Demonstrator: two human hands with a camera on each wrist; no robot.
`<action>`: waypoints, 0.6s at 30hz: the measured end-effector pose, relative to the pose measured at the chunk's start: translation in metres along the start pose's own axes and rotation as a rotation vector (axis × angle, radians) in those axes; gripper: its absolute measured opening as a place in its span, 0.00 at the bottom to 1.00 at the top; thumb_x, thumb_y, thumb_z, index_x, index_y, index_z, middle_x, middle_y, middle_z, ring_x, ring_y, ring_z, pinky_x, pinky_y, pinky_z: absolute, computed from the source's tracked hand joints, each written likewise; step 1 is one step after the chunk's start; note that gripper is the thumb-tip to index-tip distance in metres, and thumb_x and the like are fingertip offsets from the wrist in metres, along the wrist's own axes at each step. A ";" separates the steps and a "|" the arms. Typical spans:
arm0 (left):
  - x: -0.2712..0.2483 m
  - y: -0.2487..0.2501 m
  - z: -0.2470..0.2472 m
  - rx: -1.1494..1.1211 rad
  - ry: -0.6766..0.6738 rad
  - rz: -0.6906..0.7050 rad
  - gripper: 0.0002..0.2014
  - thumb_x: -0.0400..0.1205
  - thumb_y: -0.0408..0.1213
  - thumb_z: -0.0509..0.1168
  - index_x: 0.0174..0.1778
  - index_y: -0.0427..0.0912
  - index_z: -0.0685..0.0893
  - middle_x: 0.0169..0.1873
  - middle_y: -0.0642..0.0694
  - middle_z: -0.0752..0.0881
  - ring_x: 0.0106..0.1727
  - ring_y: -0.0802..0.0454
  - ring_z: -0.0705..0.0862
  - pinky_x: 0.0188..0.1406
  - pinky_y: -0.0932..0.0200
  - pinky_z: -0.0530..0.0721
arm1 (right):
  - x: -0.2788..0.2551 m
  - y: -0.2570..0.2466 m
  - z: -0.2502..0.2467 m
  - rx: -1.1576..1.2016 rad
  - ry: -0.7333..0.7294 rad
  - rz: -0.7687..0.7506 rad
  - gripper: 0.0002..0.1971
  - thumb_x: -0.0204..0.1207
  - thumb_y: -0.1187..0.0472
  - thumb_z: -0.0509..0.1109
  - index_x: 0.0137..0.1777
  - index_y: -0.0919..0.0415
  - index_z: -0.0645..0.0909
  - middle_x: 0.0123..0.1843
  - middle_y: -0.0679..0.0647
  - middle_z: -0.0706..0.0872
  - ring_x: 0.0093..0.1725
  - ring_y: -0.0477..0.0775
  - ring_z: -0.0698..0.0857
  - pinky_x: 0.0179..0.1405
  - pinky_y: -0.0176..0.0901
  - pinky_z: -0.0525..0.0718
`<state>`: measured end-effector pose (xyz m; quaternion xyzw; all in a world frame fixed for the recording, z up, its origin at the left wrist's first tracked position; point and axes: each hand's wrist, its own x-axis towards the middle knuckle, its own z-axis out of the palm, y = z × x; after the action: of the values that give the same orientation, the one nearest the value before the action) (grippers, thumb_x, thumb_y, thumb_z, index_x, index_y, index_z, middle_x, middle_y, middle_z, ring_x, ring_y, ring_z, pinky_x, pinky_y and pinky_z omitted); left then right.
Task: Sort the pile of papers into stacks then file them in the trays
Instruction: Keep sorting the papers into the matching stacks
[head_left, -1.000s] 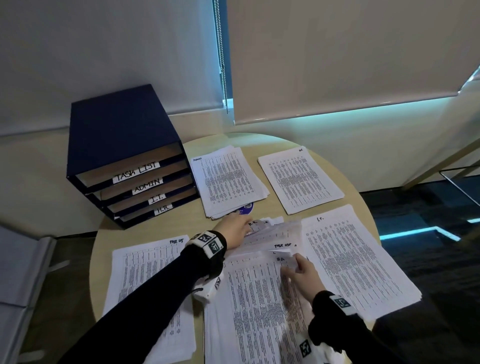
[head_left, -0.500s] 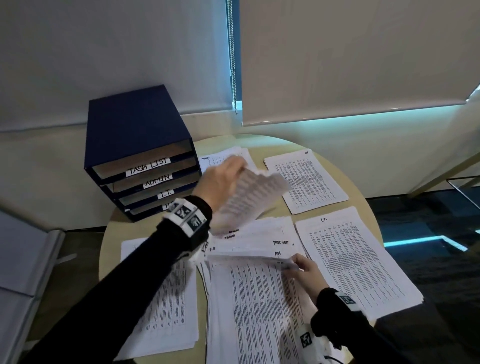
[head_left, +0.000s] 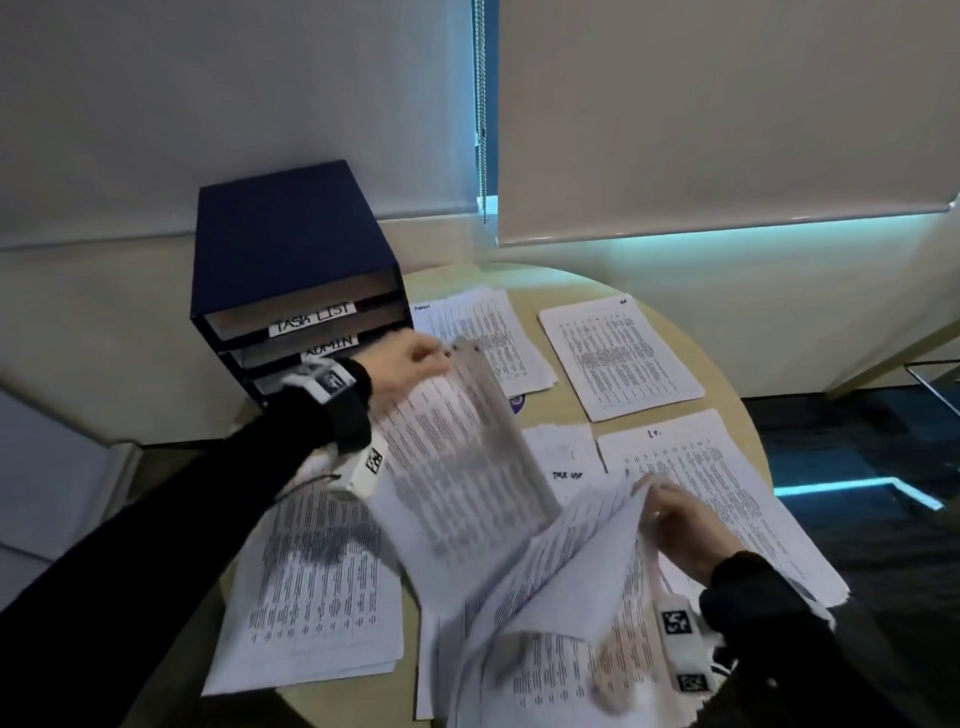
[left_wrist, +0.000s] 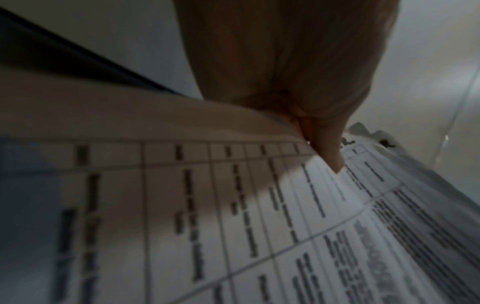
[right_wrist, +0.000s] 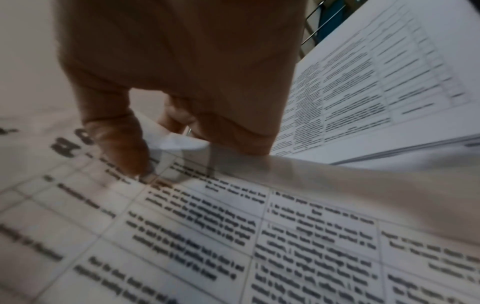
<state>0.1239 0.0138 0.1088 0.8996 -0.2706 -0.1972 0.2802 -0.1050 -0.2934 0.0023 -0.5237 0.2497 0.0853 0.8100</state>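
Round table (head_left: 727, 374), paper stacks (head_left: 618, 358), tray cabinet (head_left: 291, 249)

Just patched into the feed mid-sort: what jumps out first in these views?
The sheet lifted mid-table, pinched at its top edge by the left hand, draws the eye first. Just right of it, the right hand grips the raised corner of the unsorted pile at the table's near edge. Behind the left hand stands the dark blue tray unit, its upper slots labelled TASK LIST and ADMIN, with sorted stacks spread around the round table.
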 end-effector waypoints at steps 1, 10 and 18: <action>0.000 0.000 0.017 -0.001 -0.058 -0.016 0.13 0.84 0.45 0.65 0.34 0.48 0.79 0.31 0.48 0.79 0.33 0.54 0.76 0.39 0.56 0.73 | 0.001 0.000 0.005 -0.022 0.017 -0.005 0.08 0.59 0.75 0.64 0.28 0.63 0.73 0.30 0.56 0.74 0.28 0.50 0.73 0.27 0.39 0.72; 0.008 0.014 0.128 0.275 -0.229 0.046 0.14 0.86 0.40 0.62 0.46 0.33 0.87 0.48 0.34 0.79 0.51 0.43 0.78 0.47 0.52 0.74 | 0.019 0.036 0.039 -0.386 0.165 -0.022 0.15 0.72 0.80 0.66 0.51 0.61 0.79 0.49 0.65 0.87 0.44 0.60 0.85 0.53 0.57 0.83; -0.008 0.013 0.148 0.265 0.110 0.070 0.06 0.83 0.39 0.66 0.52 0.45 0.86 0.48 0.46 0.87 0.52 0.46 0.82 0.52 0.55 0.79 | 0.019 0.052 0.051 -0.576 0.166 -0.148 0.11 0.71 0.73 0.71 0.37 0.57 0.76 0.38 0.54 0.82 0.39 0.56 0.79 0.37 0.43 0.76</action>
<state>0.0380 -0.0498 0.0049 0.9282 -0.3100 -0.1000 0.1800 -0.0938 -0.2278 -0.0327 -0.7536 0.2420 0.0504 0.6091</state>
